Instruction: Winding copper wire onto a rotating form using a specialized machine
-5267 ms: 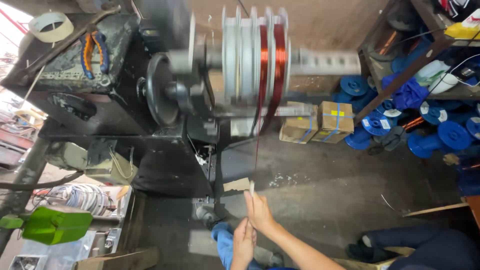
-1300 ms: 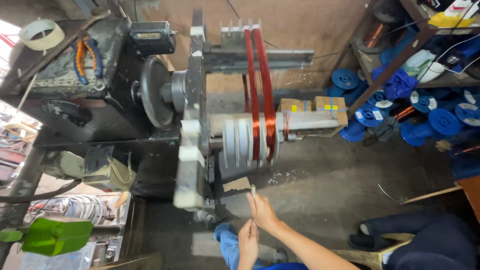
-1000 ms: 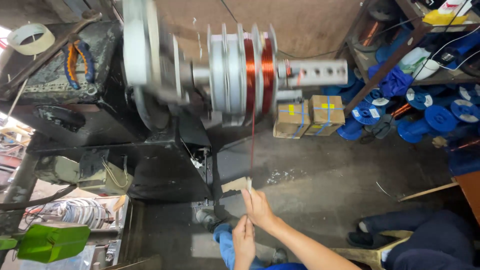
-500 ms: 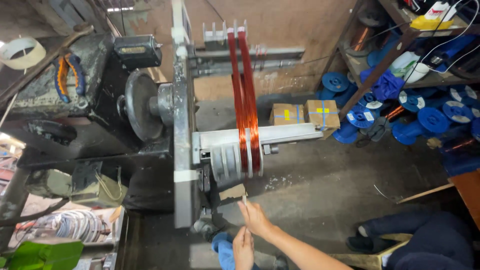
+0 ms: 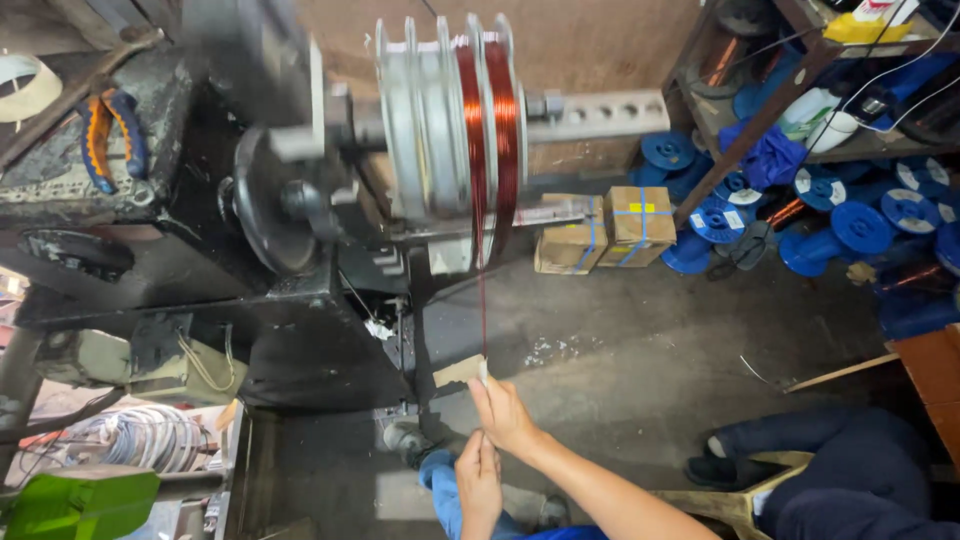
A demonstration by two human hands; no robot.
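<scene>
Lower centre of frame: right hand point(image 5: 503, 412) was pinched on the copper wire point(image 5: 484, 300), which ran straight up to the winding former point(image 5: 470, 120) at upper centre. Left hand point(image 5: 480, 482) sat just below, grip closed, probably on the same wire; too blurred to confirm. Risk: uneven tension would snap or mis-lay the wire.

2 cardboard boxes point(image 5: 605, 228) — 2 hands point(image 5: 492, 440)

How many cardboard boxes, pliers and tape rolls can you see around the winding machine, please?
Cardboard boxes: 2
Pliers: 1
Tape roll: 1
Total: 4
</scene>
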